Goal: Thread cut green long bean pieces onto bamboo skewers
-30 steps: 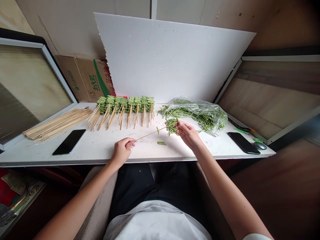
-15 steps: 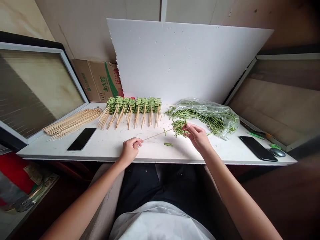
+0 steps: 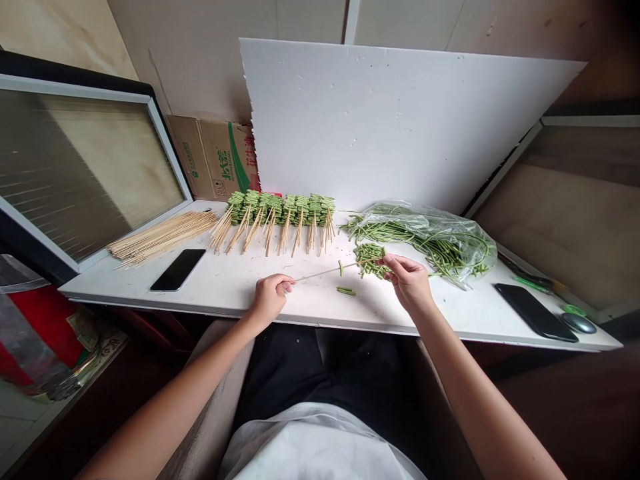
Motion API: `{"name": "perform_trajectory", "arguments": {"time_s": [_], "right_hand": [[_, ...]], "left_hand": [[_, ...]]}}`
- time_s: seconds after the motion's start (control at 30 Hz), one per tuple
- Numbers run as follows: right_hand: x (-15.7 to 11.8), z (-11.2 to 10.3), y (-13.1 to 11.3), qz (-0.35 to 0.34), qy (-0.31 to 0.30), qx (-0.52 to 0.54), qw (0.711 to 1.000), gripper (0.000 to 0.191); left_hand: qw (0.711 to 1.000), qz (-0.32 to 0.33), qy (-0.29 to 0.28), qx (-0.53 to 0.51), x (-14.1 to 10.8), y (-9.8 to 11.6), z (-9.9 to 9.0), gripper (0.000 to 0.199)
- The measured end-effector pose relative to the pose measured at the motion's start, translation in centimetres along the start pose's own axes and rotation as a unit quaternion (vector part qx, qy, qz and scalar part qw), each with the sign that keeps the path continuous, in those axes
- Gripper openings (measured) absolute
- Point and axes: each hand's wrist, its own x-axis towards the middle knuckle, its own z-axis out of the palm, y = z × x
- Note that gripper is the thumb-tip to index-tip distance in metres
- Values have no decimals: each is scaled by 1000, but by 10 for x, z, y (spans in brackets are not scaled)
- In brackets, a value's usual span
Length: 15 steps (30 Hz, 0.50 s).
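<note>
My left hand (image 3: 270, 297) is closed around the near end of a thin bamboo skewer (image 3: 320, 274), which slants up to the right above the white table. One short piece of green bean (image 3: 341, 268) is threaded crosswise on it. At the skewer's far tip, my right hand (image 3: 411, 280) pinches another cut bean piece, mostly covered by the fingertips. Just behind those fingers lies a pile of cut green bean pieces (image 3: 369, 252). A few loose pieces (image 3: 346, 291) rest on the table below the skewer.
Rows of bean-loaded skewers (image 3: 285, 208) stand stacked at the back. Bare skewers (image 3: 160, 237) and a phone (image 3: 178, 270) lie left. Rightward are long beans in a clear plastic bag (image 3: 445, 243), a black phone (image 3: 535, 312) and a mouse-like object (image 3: 579, 323). A white foam board (image 3: 400, 127) leans behind.
The camera view has turned slightly left, so everything appears shifted right. My right fingertips have closed further over the bean piece at the skewer's tip. My left hand keeps its hold.
</note>
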Motion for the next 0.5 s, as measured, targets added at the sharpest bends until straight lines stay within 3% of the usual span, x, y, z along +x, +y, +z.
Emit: {"name": "perform_trajectory", "arguments": {"time_s": [0.5], "right_hand": [[-4,4,3,-33,-25,11,999,22]], "left_hand": [[999,49,18,-4,-2,-9,1,31]]}}
